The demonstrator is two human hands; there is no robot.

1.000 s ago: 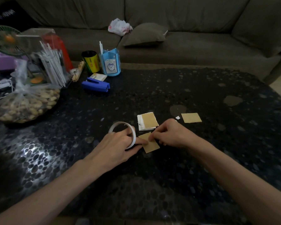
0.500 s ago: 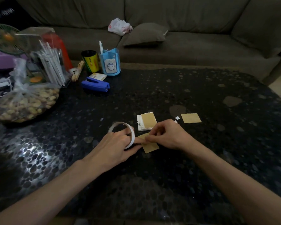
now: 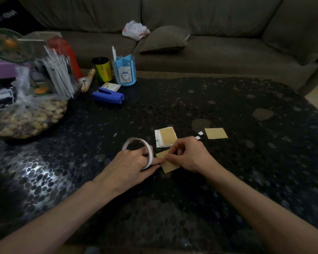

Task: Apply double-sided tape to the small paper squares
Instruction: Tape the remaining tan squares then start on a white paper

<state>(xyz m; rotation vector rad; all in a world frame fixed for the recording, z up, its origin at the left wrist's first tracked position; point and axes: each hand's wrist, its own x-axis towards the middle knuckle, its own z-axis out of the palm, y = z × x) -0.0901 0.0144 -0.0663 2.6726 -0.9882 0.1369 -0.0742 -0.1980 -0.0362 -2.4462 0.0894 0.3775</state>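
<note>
Your left hand point(image 3: 130, 162) grips the double-sided tape roll point(image 3: 150, 155), fingers curled through its ring, one fingertip pressing on the tan paper square point(image 3: 170, 165) that lies flat on the dark pebbled table point(image 3: 228, 180). Your right hand point(image 3: 187, 154) is curled, its fingertips pinching that square's upper left part, just beside the roll. A stack of squares point(image 3: 166, 137) lies just beyond, and a single square point(image 3: 216, 133) sits apart to the right.

1. The right hand point(image 3: 187, 155) covers the far corner of the paper square point(image 3: 170, 166); any tape under its fingertips is hidden.
2. The left hand point(image 3: 129, 166) hides the near side of the tape roll point(image 3: 151, 155).
3. The stack's point(image 3: 166, 137) sheet count is unclear.
4. The fan point(image 3: 6, 45) is cut off at the left edge.
</note>
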